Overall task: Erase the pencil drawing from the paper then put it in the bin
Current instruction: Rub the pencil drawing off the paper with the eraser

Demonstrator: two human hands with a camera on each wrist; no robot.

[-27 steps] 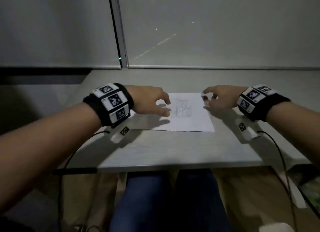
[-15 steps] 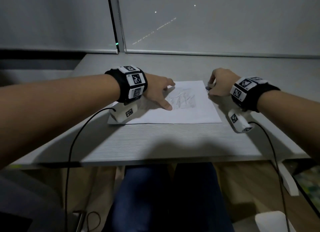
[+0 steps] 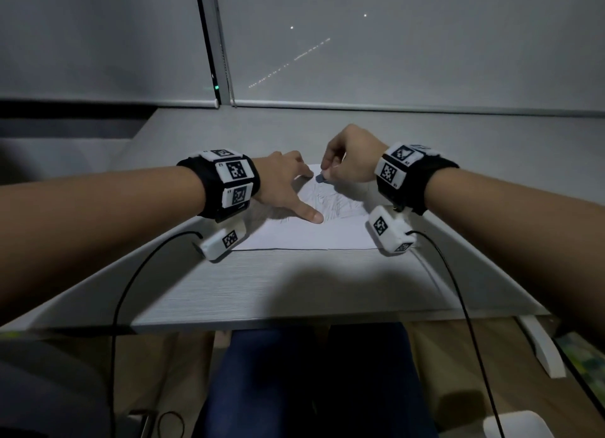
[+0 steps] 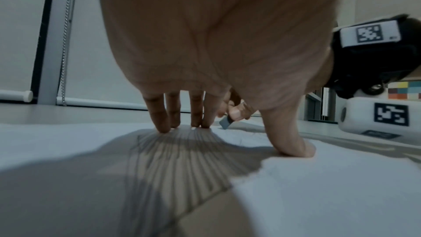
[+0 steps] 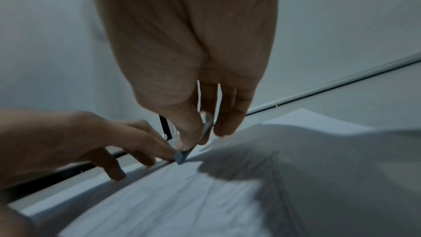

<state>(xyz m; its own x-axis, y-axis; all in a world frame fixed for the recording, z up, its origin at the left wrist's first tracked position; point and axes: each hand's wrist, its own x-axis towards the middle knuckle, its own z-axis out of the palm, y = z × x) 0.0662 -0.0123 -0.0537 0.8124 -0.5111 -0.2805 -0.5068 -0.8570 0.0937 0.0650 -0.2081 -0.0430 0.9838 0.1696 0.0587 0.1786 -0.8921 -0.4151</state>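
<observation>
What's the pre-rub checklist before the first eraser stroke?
1. Paper flat on the table: ok.
2. Left hand pins the paper, fingers and thumb spread on it: ok.
3. Eraser pinched in the right hand: ok.
4. Eraser tip at the drawing: ok, it sits at the far edge of the pencil lines; actual contact cannot tell.
5. Stroke path free of the left hand: not ok, the left fingers sit right beside the eraser in the right wrist view.
6. Bin within reach: cannot tell, none in view.
</observation>
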